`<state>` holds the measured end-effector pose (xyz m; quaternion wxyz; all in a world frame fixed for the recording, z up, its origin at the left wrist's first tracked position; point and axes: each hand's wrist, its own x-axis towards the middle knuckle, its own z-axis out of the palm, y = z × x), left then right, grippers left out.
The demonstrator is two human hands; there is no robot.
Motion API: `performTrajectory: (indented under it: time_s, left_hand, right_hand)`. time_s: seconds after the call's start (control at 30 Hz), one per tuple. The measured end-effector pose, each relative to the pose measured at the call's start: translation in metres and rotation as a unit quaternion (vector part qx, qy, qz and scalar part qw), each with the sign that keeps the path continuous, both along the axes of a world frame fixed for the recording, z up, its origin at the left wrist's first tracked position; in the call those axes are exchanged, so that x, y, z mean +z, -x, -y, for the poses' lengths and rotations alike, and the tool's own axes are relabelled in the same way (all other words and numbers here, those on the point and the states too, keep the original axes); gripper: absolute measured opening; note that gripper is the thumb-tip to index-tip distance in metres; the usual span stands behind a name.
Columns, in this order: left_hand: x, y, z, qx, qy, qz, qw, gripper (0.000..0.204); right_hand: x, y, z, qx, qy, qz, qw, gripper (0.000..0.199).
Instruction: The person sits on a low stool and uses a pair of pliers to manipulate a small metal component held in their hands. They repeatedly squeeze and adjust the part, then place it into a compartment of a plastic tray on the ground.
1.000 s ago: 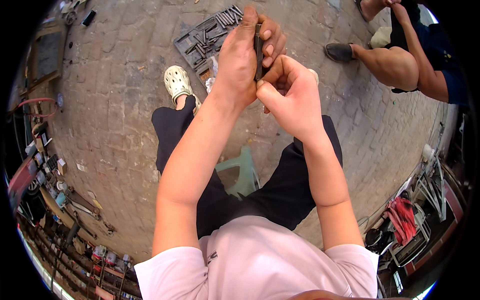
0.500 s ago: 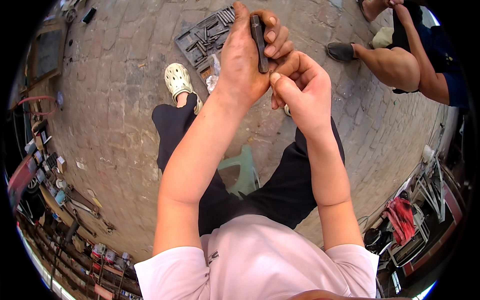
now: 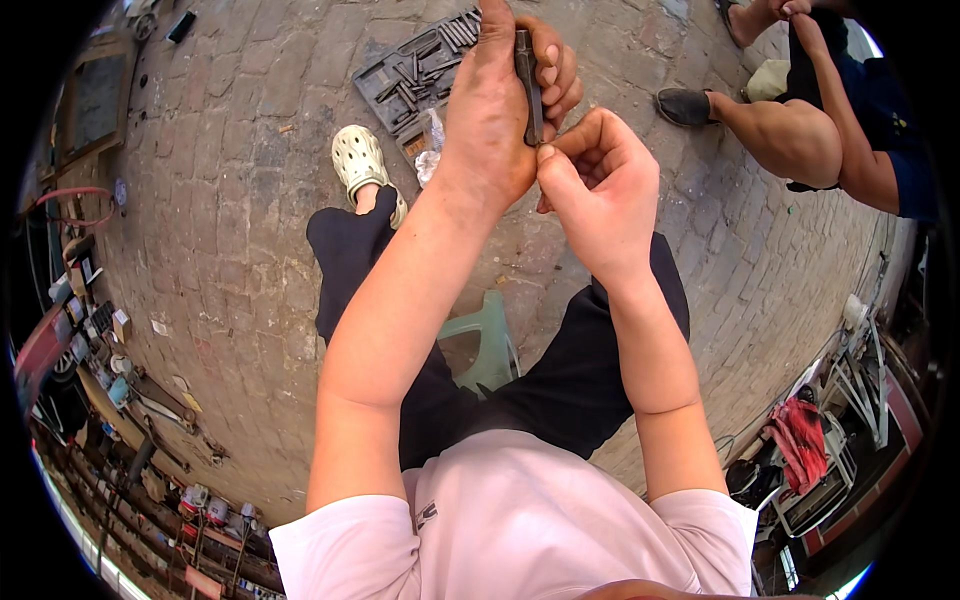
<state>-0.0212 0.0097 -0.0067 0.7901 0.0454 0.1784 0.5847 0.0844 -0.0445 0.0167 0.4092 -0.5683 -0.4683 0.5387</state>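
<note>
A dark steel bit [image 3: 527, 85], faceted and narrowing near its lower part, lies lengthwise across the palm of my left hand [image 3: 490, 120]. That hand is closed around it, with the fingers curled along its right side and soiled with grime. My right hand [image 3: 602, 190] pinches thumb against forefinger at the bit's lower end. Whether something small sits between those fingertips is too fine to make out. Beyond my left hand, on the paved ground, a grey tool case [image 3: 385, 85] lies open with several similar dark steel pieces in it, partly hidden by the hand.
Crumpled clear plastic [image 3: 427, 165] lies beside the case. Under me is a pale green stool [image 3: 490, 345]. Another person's bent leg [image 3: 780, 135] is at the far right. Tools and parts crowd the left edge; a red cloth [image 3: 798, 440] hangs over metal frames at right.
The bit has turned in my left hand, and its narrowed lower part now shows. My left hand has shifted slightly up; the right fingertips stay at the bit's lower end.
</note>
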Motion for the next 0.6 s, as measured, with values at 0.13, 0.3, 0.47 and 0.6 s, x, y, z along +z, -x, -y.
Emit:
performTrajectory:
  time_s: [0.13,0.3,0.47,0.6]
  left_hand:
    - [0.003,-0.004,0.003,-0.011,-0.013,-0.037,0.999,0.053]
    - [0.006,0.0,0.0,0.009,-0.004,0.003,1.0,0.053]
    - [0.006,0.001,0.0,-0.004,-0.002,0.039,0.999,0.053]
    - [0.002,0.001,0.0,-0.019,-0.001,0.068,0.998,0.053]
  right_hand:
    - [0.002,0.003,-0.005,-0.032,0.0,-0.029,0.999,0.012]
    - [0.003,-0.001,-0.002,0.019,0.034,-0.012,0.999,0.01]
    - [0.011,-0.004,-0.004,0.015,0.027,-0.084,0.996,0.01]
    - [0.007,-0.01,-0.006,0.033,0.004,-0.066,0.997,0.009]
